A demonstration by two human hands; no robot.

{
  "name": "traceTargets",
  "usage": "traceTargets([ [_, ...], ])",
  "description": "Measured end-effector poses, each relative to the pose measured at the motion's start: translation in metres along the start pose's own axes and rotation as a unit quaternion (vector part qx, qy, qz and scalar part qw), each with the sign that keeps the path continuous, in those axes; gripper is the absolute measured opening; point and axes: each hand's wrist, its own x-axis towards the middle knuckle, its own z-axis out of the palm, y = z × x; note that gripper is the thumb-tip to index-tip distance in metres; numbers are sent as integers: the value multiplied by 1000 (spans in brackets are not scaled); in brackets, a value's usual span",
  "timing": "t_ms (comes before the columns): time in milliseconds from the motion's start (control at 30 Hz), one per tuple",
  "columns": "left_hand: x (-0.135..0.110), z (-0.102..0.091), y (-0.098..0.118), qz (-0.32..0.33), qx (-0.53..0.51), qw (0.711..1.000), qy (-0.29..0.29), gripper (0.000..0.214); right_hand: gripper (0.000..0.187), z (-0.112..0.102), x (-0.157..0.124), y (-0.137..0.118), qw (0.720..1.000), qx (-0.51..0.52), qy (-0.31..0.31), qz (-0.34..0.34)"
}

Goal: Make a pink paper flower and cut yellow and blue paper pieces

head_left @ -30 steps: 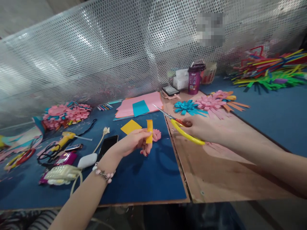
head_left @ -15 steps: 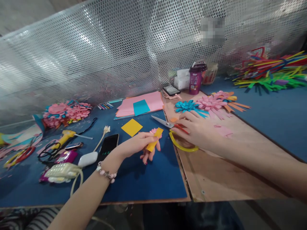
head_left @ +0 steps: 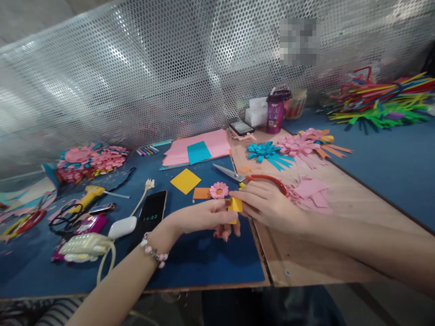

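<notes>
As the left hand (head_left: 205, 216) pinches folded yellow paper (head_left: 235, 206), the right hand (head_left: 270, 203) overlaps curved-handled scissors (head_left: 239, 177), grip unclear.

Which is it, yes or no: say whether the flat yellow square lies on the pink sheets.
No, the flat yellow square lies on the blue tabletop, nearer the camera than the pink sheets.

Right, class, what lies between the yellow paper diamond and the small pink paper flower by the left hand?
A rectangular orange paper piece lies between the yellow diamond and the pink flower, in the head view.
</notes>
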Motion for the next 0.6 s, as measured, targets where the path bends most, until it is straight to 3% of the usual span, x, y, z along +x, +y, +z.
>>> traceTargets([
  [100,1,3,-2,22,-76,997,20,50,25,-3,0,-1,996,-75,-28,-49],
  [233,5,4,-5,1,-92,993,78,38,20,-3,1,-6,991,-101,-62,-55],
  [400,7,0,-1,-16,-7,996,88,32,29,-5,6,-10,990,106,-50,83],
  [467,6,0,2,-21,23,996,90,31,26,-7,9,-11,968,182,-61,160],
  [600,4,1,3,-20,44,995,89,22,34,-6,14,-10,895,304,-100,311],
])
